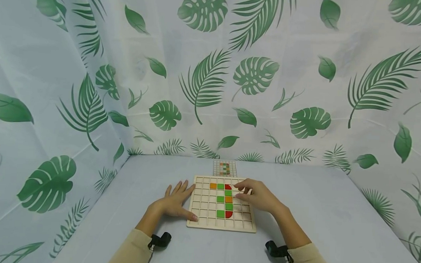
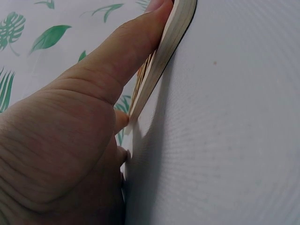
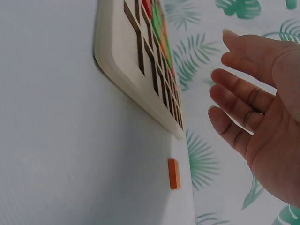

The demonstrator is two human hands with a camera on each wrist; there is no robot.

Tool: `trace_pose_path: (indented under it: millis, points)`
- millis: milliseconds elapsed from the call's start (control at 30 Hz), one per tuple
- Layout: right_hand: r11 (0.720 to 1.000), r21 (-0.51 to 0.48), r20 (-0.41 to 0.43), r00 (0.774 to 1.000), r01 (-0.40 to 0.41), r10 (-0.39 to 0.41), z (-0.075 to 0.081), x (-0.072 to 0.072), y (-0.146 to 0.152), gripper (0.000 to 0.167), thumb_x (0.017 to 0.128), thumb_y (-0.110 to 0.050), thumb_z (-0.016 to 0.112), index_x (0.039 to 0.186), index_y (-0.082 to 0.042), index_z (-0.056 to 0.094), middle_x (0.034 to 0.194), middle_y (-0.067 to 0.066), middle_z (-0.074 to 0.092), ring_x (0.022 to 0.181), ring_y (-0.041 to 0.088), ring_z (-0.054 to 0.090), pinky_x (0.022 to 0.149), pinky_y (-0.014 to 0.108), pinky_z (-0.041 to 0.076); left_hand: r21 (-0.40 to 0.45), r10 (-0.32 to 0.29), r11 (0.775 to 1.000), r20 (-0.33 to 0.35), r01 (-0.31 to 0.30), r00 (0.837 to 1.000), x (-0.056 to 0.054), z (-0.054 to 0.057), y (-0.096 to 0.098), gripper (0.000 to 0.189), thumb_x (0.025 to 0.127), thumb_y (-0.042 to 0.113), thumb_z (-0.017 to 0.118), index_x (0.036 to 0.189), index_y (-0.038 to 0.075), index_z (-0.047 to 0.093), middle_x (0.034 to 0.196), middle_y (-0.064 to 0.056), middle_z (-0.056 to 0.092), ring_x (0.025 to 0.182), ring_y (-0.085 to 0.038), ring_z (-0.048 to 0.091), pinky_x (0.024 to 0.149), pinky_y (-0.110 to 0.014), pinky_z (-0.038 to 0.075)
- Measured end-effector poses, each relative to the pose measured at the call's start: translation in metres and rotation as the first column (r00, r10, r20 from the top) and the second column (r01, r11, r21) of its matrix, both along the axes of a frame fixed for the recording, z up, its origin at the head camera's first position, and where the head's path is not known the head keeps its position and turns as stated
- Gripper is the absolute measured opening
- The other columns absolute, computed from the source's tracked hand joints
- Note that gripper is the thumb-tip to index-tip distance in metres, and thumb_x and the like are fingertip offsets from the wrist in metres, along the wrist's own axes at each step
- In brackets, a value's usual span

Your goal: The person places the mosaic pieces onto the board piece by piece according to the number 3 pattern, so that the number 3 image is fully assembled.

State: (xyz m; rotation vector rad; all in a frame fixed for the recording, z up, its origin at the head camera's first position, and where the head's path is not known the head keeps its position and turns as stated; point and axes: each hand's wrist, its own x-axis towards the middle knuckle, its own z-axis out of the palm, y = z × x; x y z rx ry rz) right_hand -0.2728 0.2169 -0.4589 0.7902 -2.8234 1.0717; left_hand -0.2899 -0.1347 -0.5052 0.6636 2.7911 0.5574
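Observation:
A light wooden grid board (image 1: 206,224) lies on the table. Several square tiles sit in its cells: green ones such as the green tile (image 1: 229,207), orange ones such as the orange tile (image 1: 213,185), and red tiles with a rounded corner, one being the lower red tile (image 1: 229,214). My left hand (image 1: 173,202) rests at the board's left edge, fingers spread, thumb (image 2: 133,44) on the near left corner. Over the board's right side hovers my right hand (image 1: 258,194), fingers loosely bent; the right wrist view shows nothing between them.
Behind the board lies a printed card (image 1: 224,168) with a grid of coloured squares. An orange block (image 3: 174,174) lies on the table beyond the board's edge in the right wrist view. Leaf-patterned cloth (image 1: 211,119) hangs around the table.

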Motion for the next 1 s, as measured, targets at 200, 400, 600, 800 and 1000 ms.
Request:
trace_pose_path:
  millis: [200,400,600,800,1000]
  points:
    - [0.994,-0.006,0.027,0.993,0.112,-0.112,0.002,-0.003,0.02,0.038,0.096,-0.022,0.076,0.13,-0.006,0.071,0.121,0.015,0.071,0.094,0.018,0.061,0.069,0.028,0.053,0.003,-0.002,1.0,0.005,0.002,1.0,0.0,0.001,0.0,0.13,0.069,0.08,0.077,0.168,0.019,0.019,0.176,-0.017,0.005,0.163,-0.041,0.0,0.125,-0.072,-0.003]
    - [0.985,-0.019,0.037,0.985,0.17,-0.169,0.001,-0.005,0.036,0.036,0.096,-0.019,0.075,0.13,-0.006,0.071,0.121,0.013,0.071,0.097,0.021,0.061,0.072,0.029,0.054,0.003,0.0,1.0,0.003,0.0,1.0,0.001,0.002,0.0,0.13,0.069,0.08,0.078,0.168,0.02,0.019,0.176,-0.017,0.006,0.163,-0.041,0.001,0.125,-0.072,-0.003]
    - [0.987,-0.027,0.042,0.987,0.156,-0.155,-0.001,-0.007,0.045,0.037,0.096,-0.02,0.075,0.129,-0.004,0.071,0.12,0.017,0.071,0.097,0.021,0.061,0.073,0.028,0.053,0.005,0.0,1.0,0.002,0.0,1.0,0.001,0.002,0.0,0.13,0.069,0.079,0.078,0.168,0.02,0.019,0.176,-0.018,0.005,0.163,-0.041,0.001,0.125,-0.072,-0.003]
    - [0.986,0.008,0.078,0.983,0.168,-0.168,-0.005,-0.01,0.051,0.039,0.092,-0.014,0.079,0.129,-0.004,0.071,0.12,0.016,0.072,0.097,0.023,0.061,0.072,0.03,0.052,0.006,-0.004,1.0,0.004,0.004,1.0,0.001,0.001,0.0,0.129,0.07,0.079,0.078,0.168,0.02,0.019,0.176,-0.017,0.006,0.163,-0.041,0.001,0.125,-0.071,-0.002]
    - [0.984,0.039,0.13,0.975,0.175,-0.179,-0.008,-0.012,0.054,0.041,0.087,-0.007,0.081,0.127,-0.004,0.072,0.115,0.014,0.072,0.089,0.023,0.059,0.067,0.031,0.051,0.019,-0.004,1.0,0.006,0.004,1.0,0.0,-0.001,-0.001,0.13,0.07,0.079,0.078,0.168,0.02,0.019,0.176,-0.017,0.005,0.163,-0.041,0.0,0.125,-0.071,-0.003]
